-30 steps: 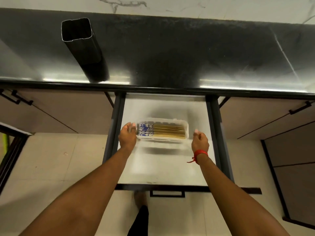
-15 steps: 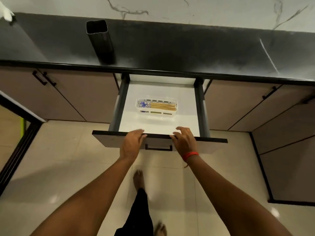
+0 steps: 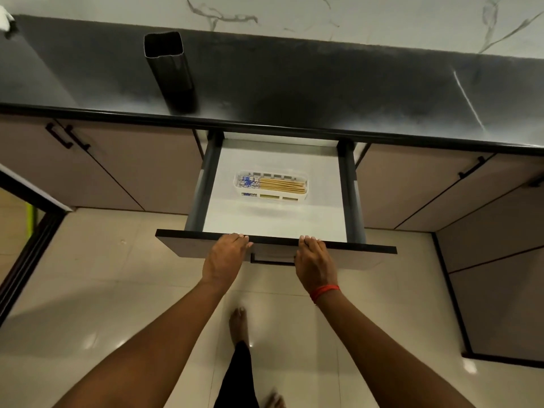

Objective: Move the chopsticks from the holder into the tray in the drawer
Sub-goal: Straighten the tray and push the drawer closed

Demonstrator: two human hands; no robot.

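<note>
The chopsticks [image 3: 276, 185] lie bundled in the white slotted tray [image 3: 272, 196] inside the open drawer [image 3: 273, 219]. They look light, stiff and probably slick, so are best pinched together mid-length. The left hand [image 3: 225, 257] and right hand [image 3: 315, 260] press the drawer front [image 3: 362, 256], each grip flat and holding nothing. The holder [image 3: 170, 69] stands on the bench [image 3: 323, 92].

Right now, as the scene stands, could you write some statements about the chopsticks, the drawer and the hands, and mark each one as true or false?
1. The chopsticks lie in the white tray inside the drawer. True.
2. The dark holder on the counter is full of chopsticks. False: nothing sticks out of its open top.
3. The left hand and the right hand both rest on the drawer front, one on each side of its handle. True.
4. The drawer is fully closed. False: it stands pulled out, and the tray is in plain view.
5. One hand holds the tray. False: neither hand touches it.
</note>
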